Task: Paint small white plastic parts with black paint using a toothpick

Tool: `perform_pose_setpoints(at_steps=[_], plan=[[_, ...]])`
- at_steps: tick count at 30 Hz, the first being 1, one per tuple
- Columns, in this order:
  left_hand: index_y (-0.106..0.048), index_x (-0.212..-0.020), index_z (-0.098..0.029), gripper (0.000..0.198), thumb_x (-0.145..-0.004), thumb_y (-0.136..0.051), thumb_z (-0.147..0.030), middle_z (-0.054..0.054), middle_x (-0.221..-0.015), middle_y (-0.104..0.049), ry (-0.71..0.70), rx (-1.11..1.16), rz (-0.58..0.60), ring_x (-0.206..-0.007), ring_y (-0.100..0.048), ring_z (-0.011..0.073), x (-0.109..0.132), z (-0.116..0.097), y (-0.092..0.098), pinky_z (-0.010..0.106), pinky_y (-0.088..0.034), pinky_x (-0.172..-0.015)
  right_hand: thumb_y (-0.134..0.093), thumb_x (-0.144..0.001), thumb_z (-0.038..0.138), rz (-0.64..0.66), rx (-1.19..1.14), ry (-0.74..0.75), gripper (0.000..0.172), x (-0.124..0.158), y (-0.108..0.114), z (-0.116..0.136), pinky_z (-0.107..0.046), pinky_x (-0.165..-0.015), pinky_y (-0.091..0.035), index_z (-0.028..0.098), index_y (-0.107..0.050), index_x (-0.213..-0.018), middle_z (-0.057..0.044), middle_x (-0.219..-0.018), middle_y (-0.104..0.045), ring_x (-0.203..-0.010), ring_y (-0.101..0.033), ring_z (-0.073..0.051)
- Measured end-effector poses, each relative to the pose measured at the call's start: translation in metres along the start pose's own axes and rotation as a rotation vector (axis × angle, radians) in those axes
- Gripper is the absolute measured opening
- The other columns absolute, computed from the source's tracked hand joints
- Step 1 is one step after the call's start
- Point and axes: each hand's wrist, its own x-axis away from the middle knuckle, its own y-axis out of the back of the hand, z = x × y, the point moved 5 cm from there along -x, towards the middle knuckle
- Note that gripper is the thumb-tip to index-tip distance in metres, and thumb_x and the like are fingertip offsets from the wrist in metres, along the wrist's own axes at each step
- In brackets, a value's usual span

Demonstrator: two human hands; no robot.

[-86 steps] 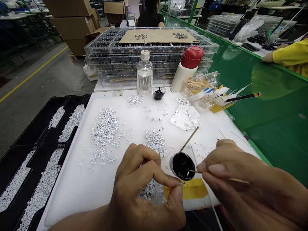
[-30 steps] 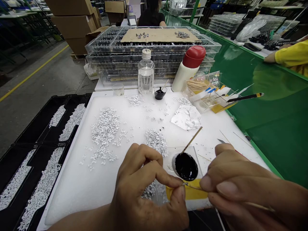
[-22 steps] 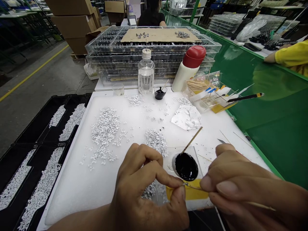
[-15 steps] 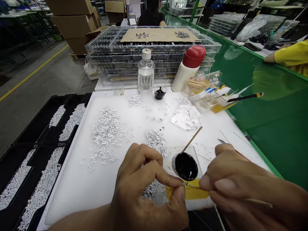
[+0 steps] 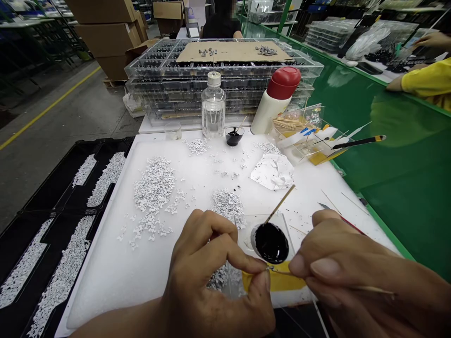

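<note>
My left hand pinches a tiny white piece between thumb and forefinger; its exact shape is mostly hidden. In my right hand is a thin wooden toothpick, gripped like a pen, its tip at the piece. Just beyond the fingertips stands a small cup of glossy black paint with a wooden stick leaning in it. Yellow tape lies under the fingertips. A pile of small white pieces lies beyond my left hand, partly covered by it.
A larger heap of white pieces lies left on the white board. Behind are crumpled paper, a clear bottle, a red-capped flask and a tool box. Black trays flank the left. A co-worker's yellow sleeve shows right.
Both my hands keep nearly the same pose, with the toothpick still at the piece. My right hand has shifted very slightly left. The co-worker's other hand has come into view at upper right.
</note>
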Motion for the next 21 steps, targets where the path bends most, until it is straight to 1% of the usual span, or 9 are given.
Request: perform_pose_setpoints(at_steps=[3, 5, 8, 12, 15, 17, 19, 21], plan=[[-0.073, -0.091, -0.026, 0.027, -0.083, -0.080, -0.001, -0.003, -0.088, -0.068, -0.001, -0.001, -0.004, -0.074, -0.071, 0.0158, -0.001, 0.001, 0.001, 0.031, -0.061, -0.063, -0.083, -0.116, 0.008, -0.026, -0.042, 0.017, 0.041, 0.001, -0.002, 0.000, -0.049, -0.093, -0.067, 0.020, -0.082, -0.155, -0.006, -0.115, -0.090, -0.077, -0.077, -0.022], [-0.073, -0.092, -0.026, 0.029, -0.082, -0.080, 0.000, -0.002, -0.088, -0.068, -0.005, 0.001, 0.007, -0.074, -0.071, 0.0166, -0.001, 0.001, 0.000, 0.031, -0.060, -0.062, -0.081, -0.117, 0.007, -0.033, -0.061, 0.018, 0.043, 0.002, -0.004, -0.001, -0.048, -0.095, -0.067, 0.020, -0.081, -0.158, -0.006, -0.118, -0.090, -0.081, -0.078, -0.021], [-0.072, -0.091, -0.026, 0.028, -0.082, -0.080, -0.001, -0.003, -0.088, -0.068, -0.006, 0.001, 0.006, -0.074, -0.070, 0.0155, -0.001, -0.001, 0.000, 0.031, -0.060, -0.062, -0.081, -0.119, 0.010, -0.048, -0.031, -0.004, 0.036, 0.001, -0.005, -0.001, -0.047, -0.096, -0.067, 0.021, -0.082, -0.154, -0.005, -0.112, -0.089, -0.079, -0.078, -0.021], [-0.072, -0.090, -0.025, 0.025, -0.084, -0.079, -0.002, -0.004, -0.088, -0.067, -0.012, 0.000, -0.001, -0.076, -0.071, 0.0126, 0.001, -0.003, -0.001, 0.027, -0.061, -0.066, -0.086, -0.118, 0.014, -0.042, 0.005, -0.012, 0.030, -0.004, -0.005, 0.001, -0.048, -0.091, -0.068, 0.023, -0.082, -0.147, -0.003, -0.104, -0.089, -0.073, -0.078, -0.021], [-0.072, -0.091, -0.025, 0.024, -0.085, -0.078, -0.003, -0.005, -0.089, -0.068, -0.016, -0.006, -0.001, -0.078, -0.071, 0.0120, 0.001, -0.002, -0.003, 0.026, -0.061, -0.068, -0.086, -0.120, 0.015, -0.033, 0.010, -0.012, 0.025, -0.006, -0.003, 0.002, -0.045, -0.088, -0.066, 0.023, -0.082, -0.144, -0.001, -0.100, -0.087, -0.075, -0.078, -0.019], [-0.072, -0.092, -0.025, 0.023, -0.086, -0.078, -0.004, -0.005, -0.089, -0.068, -0.014, -0.010, -0.007, -0.078, -0.071, 0.0113, 0.001, -0.001, -0.004, 0.025, -0.061, -0.068, -0.086, -0.120, 0.014, -0.037, -0.001, -0.004, 0.025, -0.008, -0.002, 0.002, -0.043, -0.089, -0.065, 0.020, -0.082, -0.144, -0.001, -0.106, -0.088, -0.078, -0.079, -0.017], [-0.072, -0.092, -0.025, 0.023, -0.086, -0.078, -0.004, -0.005, -0.089, -0.068, -0.015, -0.011, -0.011, -0.078, -0.070, 0.0107, 0.000, 0.001, -0.004, 0.024, -0.061, -0.069, -0.086, -0.119, 0.012, -0.027, -0.011, 0.006, 0.028, -0.009, -0.001, 0.002, -0.042, -0.093, -0.067, 0.020, -0.080, -0.145, -0.002, -0.116, -0.091, -0.080, -0.080, -0.016], [-0.072, -0.092, -0.025, 0.023, -0.086, -0.077, -0.004, -0.006, -0.089, -0.067, -0.018, -0.011, -0.011, -0.078, -0.070, 0.0105, -0.001, 0.001, -0.002, 0.024, -0.061, -0.069, -0.088, -0.118, 0.012, -0.004, -0.015, 0.011, 0.029, -0.009, -0.001, 0.001, -0.041, -0.093, -0.068, 0.021, -0.079, -0.144, -0.001, -0.117, -0.092, -0.079, -0.081, -0.015]])
